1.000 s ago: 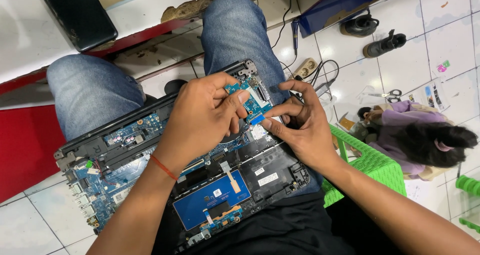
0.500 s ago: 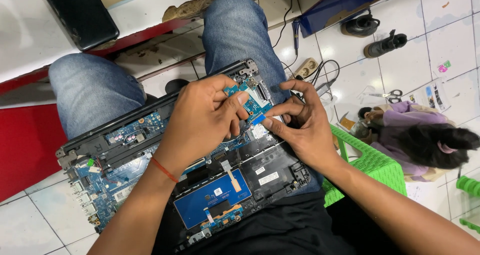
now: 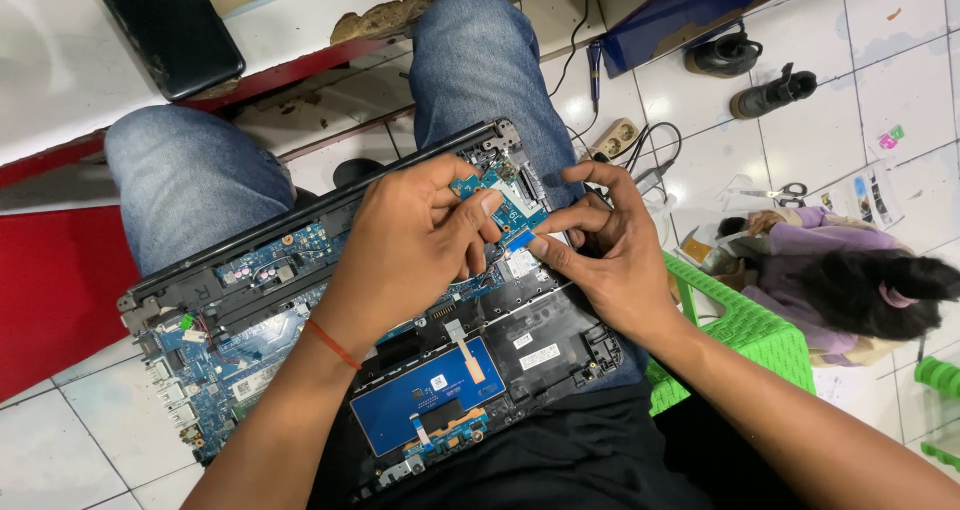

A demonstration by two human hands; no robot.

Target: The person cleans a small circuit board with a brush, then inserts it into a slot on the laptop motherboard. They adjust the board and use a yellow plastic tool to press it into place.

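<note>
Over a white tile floor (image 3: 60,460), an open laptop (image 3: 300,300) is lying on the lap, both hands pinching: left hand (image 3: 405,255) holding the small blue board (image 3: 495,195), right hand (image 3: 610,260) just beside gripping its ribbon end (image 3: 518,238).

The opened laptop (image 3: 330,350) rests on the person's lap, across both jeans-clad legs (image 3: 190,175). Below lies a white tiled floor (image 3: 700,100). On the floor lie a pair of black shoes (image 3: 750,75), scissors (image 3: 780,192), a power strip (image 3: 615,138), scattered papers (image 3: 865,195) and a green plastic stool (image 3: 740,335).
</note>
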